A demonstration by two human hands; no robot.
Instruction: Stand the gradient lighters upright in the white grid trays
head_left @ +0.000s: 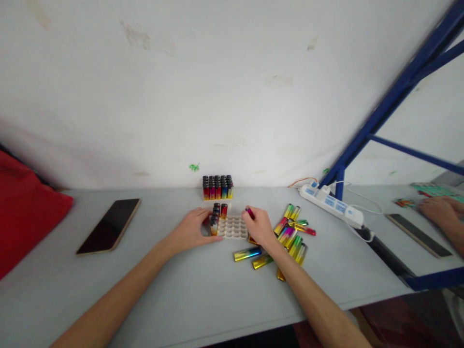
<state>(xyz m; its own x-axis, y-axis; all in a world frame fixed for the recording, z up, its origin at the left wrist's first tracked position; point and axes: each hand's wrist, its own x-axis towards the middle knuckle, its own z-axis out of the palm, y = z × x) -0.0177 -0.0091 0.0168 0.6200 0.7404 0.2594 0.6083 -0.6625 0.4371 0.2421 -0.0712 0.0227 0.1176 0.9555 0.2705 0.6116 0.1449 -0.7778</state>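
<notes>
A white tray [234, 227] with rows of small holes lies in front of me. Several lighters [214, 222] stand upright along its left side, and a red lighter [224, 211] stands near its back edge. My left hand [194, 228] grips the tray's left end, thumb along the front and fingers behind. Over the tray's right end, my right hand [256, 224] is closed on a lighter [250, 212] with a purplish end showing; the rest is hidden by the fingers. Loose shiny lighters [288, 234] in mixed colours lie in a pile beside and under my right wrist.
A filled block of lighters [218, 188] stands by the wall. A dark phone [110, 226] and red cloth [29, 208] are at left. At right are a white power strip [331, 203] with cables, a blue metal frame [384, 111] and another person's hands [440, 210].
</notes>
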